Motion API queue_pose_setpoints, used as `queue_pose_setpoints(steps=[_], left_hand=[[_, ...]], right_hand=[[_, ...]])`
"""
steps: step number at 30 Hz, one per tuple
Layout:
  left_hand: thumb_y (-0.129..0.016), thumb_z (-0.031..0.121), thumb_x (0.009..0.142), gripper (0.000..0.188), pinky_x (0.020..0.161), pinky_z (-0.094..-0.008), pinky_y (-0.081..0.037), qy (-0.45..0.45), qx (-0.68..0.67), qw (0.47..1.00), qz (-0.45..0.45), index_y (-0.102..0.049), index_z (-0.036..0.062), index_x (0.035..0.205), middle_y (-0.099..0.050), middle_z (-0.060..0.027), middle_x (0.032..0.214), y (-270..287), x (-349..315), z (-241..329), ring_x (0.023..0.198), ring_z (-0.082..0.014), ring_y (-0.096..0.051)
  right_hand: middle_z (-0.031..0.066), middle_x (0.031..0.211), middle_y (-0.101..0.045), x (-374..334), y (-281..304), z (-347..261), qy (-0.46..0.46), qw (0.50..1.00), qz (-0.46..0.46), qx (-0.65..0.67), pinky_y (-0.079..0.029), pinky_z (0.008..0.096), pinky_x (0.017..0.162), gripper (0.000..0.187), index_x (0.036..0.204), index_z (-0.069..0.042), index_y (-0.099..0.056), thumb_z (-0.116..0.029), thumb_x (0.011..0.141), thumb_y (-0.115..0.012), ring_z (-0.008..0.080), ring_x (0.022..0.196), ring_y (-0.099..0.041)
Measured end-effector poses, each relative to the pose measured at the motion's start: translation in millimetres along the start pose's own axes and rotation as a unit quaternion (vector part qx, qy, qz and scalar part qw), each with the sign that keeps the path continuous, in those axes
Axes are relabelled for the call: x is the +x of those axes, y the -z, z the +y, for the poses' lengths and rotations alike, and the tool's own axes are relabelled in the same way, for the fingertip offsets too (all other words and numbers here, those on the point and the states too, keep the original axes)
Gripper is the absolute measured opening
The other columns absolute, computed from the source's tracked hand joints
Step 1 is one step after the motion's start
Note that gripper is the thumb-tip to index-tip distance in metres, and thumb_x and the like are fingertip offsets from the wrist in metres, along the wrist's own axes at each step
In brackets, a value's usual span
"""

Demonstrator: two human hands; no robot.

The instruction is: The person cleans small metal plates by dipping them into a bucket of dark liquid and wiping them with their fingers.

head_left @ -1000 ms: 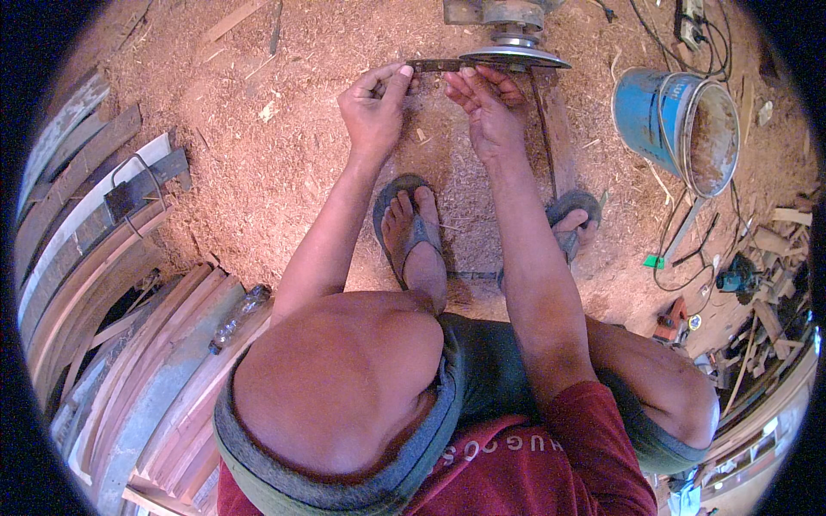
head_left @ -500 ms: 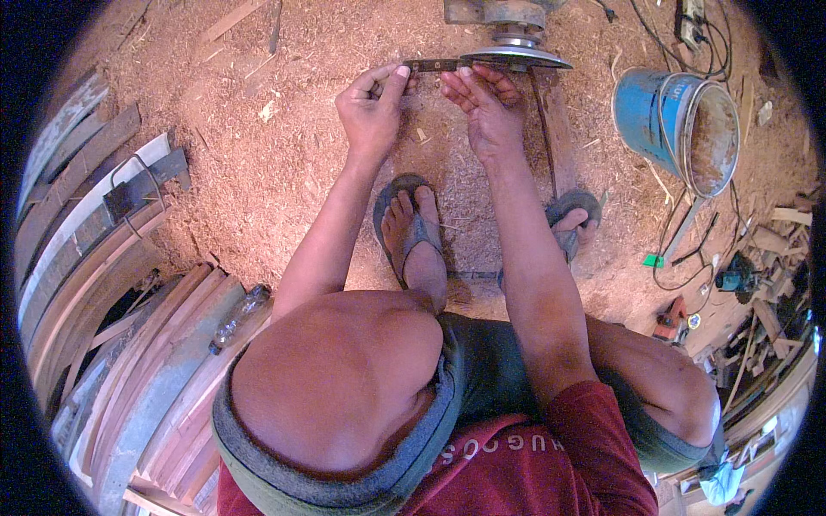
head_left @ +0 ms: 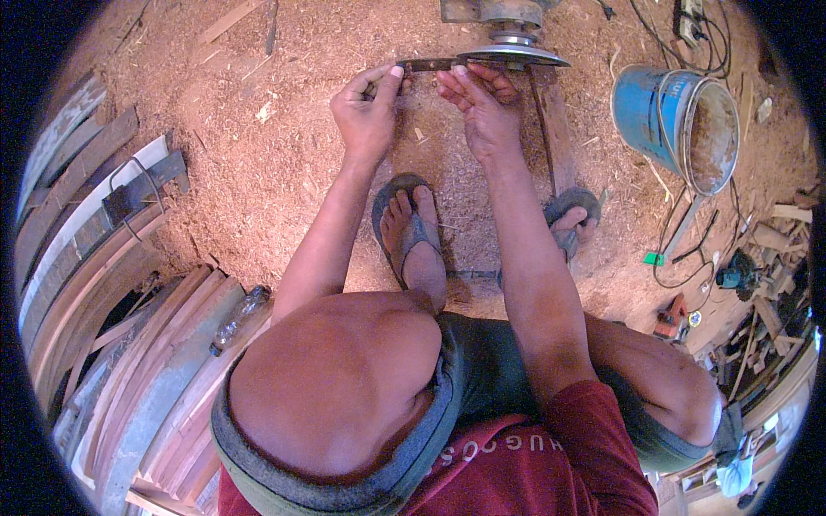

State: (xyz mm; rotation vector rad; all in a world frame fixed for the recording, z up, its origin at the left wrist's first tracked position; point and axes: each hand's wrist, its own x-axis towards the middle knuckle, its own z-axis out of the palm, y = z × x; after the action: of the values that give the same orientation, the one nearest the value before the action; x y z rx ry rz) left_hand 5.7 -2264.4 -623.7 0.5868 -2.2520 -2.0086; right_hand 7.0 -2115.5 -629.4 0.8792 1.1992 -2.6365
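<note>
A short, flat, dark metal blade (head_left: 430, 64) with small slots or holes along it is held level between my two hands. My left hand (head_left: 368, 107) is closed, thumb and fingers pinching the blade's left end. At its right end my right hand (head_left: 483, 103) grips with the thumb on top, the other fingers curled. The blade's right end meets the left rim of a thin grinding disc (head_left: 516, 57); whether they touch I cannot tell. The disc sits on the shaft of a grey machine (head_left: 509, 12) at the top edge.
A blue bucket (head_left: 647, 112) lies tilted at the right, near cables and a power strip (head_left: 688, 21). Curved wood pieces (head_left: 138, 378) are stacked at the left, with a clear plastic bottle (head_left: 239, 320) on them. Sawdust covers the floor (head_left: 284, 155). Wood scraps (head_left: 770, 327) lie far right.
Both hands and the blade have shifted very slightly left in the picture. The grip on the blade is the same.
</note>
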Motion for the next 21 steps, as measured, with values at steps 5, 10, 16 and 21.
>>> queue_pose_setpoints(steps=[5, 10, 16, 21], left_hand=[[-0.068, 0.009, 0.086, 0.017, 0.064, -0.0198, -0.049, 0.024, -0.048, 0.998, -0.013, -0.069, -0.0047, 0.096, -0.069, -0.0063, 0.078, -2.4, -2.7, 10.4, 0.072, -0.0081, -0.063], [-0.065, 0.010, 0.089, 0.017, 0.067, -0.0212, -0.051, 0.059, -0.033, 0.997, 0.039, -0.068, -0.0050, 0.096, -0.069, -0.0090, 0.082, 11.9, -10.5, 17.7, 0.074, -0.0103, -0.064], [-0.058, 0.008, 0.093, 0.027, 0.076, -0.0300, -0.056, 0.105, -0.205, 0.969, 0.085, -0.056, -0.0041, 0.117, -0.064, -0.0119, 0.098, 43.2, -19.5, 17.7, 0.086, -0.0180, -0.064], [-0.054, 0.003, 0.094, 0.027, 0.078, -0.0304, -0.056, 0.013, -0.254, 0.963, 0.090, -0.054, -0.0056, 0.119, -0.064, -0.0149, 0.105, 46.2, -8.1, 63.3, 0.096, -0.0204, -0.064]], right_hand=[[0.0154, 0.096, -0.066, 1.3, 1.1, 0.2, 0.004, 1.000, -0.005, -0.007, -0.059, 0.0391, 0.074, 0.019, 0.102, -0.003, -0.058, 0.002, 0.085, -0.064, 0.0312, 0.090, -0.068], [0.0155, 0.096, -0.068, 0.8, -16.2, 2.5, -0.011, 0.996, -0.042, -0.073, -0.058, 0.0336, 0.076, 0.015, 0.098, 0.000, -0.062, 0.000, 0.084, -0.066, 0.0259, 0.087, -0.069], [0.0138, 0.095, -0.069, -33.0, -55.3, -3.3, 0.087, 0.936, -0.178, -0.292, -0.056, 0.0290, 0.079, 0.010, 0.093, 0.004, -0.064, 0.002, 0.083, -0.067, 0.0193, 0.091, -0.067], [0.0157, 0.098, -0.069, -48.6, -75.2, -24.1, 0.199, 0.917, -0.186, -0.292, -0.054, 0.0303, 0.084, 0.009, 0.091, 0.003, -0.065, 0.006, 0.082, -0.064, 0.0210, 0.094, -0.067]])
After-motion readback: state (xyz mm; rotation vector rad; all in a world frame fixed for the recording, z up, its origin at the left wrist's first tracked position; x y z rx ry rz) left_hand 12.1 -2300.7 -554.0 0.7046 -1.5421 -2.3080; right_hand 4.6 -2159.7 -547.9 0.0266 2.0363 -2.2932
